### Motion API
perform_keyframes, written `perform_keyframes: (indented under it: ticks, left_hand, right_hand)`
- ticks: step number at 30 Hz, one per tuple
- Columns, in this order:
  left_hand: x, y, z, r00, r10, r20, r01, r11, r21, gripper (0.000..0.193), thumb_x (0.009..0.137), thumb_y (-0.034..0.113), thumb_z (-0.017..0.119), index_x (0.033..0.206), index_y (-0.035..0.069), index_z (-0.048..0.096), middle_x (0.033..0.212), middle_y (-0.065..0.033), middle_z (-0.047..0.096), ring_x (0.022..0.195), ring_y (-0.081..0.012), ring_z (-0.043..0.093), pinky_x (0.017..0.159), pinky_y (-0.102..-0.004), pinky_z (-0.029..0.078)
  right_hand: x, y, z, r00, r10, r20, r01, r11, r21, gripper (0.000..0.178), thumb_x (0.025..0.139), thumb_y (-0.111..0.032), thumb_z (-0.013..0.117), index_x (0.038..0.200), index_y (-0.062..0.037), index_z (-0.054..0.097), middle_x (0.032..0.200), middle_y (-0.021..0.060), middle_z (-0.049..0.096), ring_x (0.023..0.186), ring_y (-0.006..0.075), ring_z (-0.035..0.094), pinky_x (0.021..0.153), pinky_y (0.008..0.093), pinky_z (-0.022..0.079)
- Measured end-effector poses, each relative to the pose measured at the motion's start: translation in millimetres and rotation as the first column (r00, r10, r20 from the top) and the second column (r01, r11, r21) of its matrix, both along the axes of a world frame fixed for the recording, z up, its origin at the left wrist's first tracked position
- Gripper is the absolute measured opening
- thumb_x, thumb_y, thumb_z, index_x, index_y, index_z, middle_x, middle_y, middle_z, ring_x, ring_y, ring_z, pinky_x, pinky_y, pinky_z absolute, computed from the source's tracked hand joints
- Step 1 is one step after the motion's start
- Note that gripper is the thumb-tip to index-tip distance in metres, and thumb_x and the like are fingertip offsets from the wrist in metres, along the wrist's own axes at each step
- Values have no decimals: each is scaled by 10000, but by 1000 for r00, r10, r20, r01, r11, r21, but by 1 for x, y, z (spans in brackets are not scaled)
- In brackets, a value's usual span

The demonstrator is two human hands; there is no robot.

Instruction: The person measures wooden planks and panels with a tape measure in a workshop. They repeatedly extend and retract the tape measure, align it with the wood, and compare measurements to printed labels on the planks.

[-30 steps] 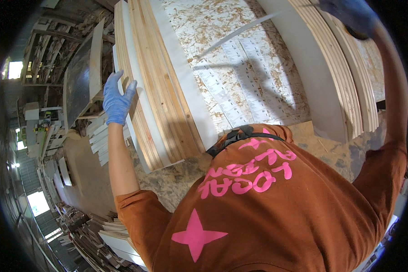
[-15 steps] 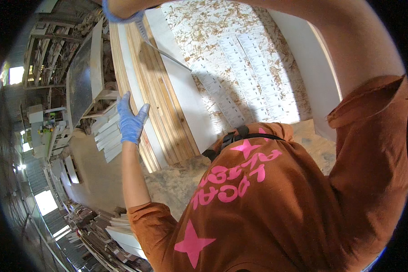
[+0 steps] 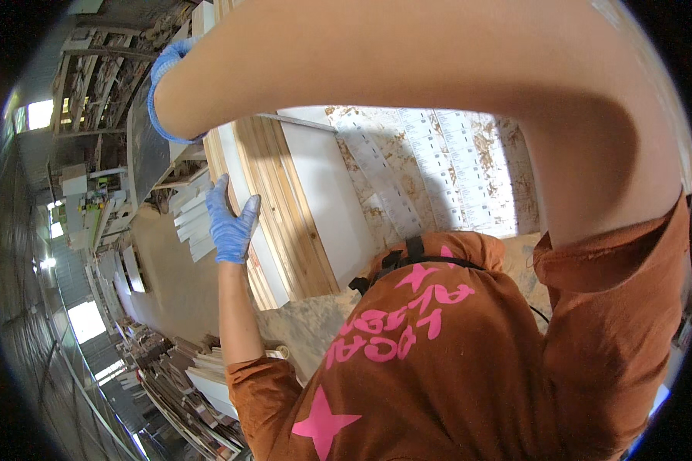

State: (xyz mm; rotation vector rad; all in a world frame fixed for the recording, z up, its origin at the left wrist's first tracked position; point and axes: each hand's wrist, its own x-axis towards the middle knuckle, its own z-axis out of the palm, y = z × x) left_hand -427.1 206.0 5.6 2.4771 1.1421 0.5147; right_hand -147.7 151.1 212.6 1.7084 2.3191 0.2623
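A stack of wooden boards and white panels [image 3: 277, 200] stands in front of me, its long edges turned up. My left hand [image 3: 232, 223], in a blue glove, rests against the left side of this stack with thumb and fingers apart. My right arm reaches across the top of the view to the far left. Only the blue glove's cuff and edge show of my right hand [image 3: 166, 81]; its fingers are hidden behind the forearm. A thin grey strap [image 3: 304, 122] runs over the white panel and vanishes under that arm.
Right of the stack is a speckled chipboard surface [image 3: 369, 173] with rows of printed white labels [image 3: 442, 173]. White strips [image 3: 194, 219] lie beyond my left hand. A dark-topped table [image 3: 148, 157] and wood racks [image 3: 92, 81] stand farther left; scrap timber [image 3: 165, 376] is piled lower left.
My right forearm has come lower into view and now covers the far part of the stack and labels. My left hand stays at the stack's side. The view has shifted slightly.
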Motion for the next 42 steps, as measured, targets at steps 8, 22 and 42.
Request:
perform_keyframes:
  ticks: [8,22,42]
  left_hand:
    - [101,-16,24,987,26,-160,-7,992,122,662,737,370,738,1244,26,490,1233,-193,531,1119,-326,519,952,-399,400]
    - [128,17,-20,980,70,-188,-15,961,277,371,826,226,651,1112,1,577,1103,-167,610,995,-248,576,873,-318,425]
    - [132,6,-23,977,126,173,-123,992,-28,276,810,198,681,980,-15,637,847,-122,681,763,-154,614,719,-283,472]
  right_hand:
    - [33,-42,-31,167,-133,-977,-5,991,-136,231,825,-166,548,975,-20,647,989,157,640,939,279,611,805,372,486]
    - [84,-119,-106,-808,-50,-587,-43,999,-26,278,853,-164,537,1066,-8,624,1070,159,624,1020,261,592,869,364,472]
    - [118,-183,-69,-593,62,-803,23,998,61,364,909,-235,535,1170,14,584,1162,143,599,1117,220,558,929,357,457]
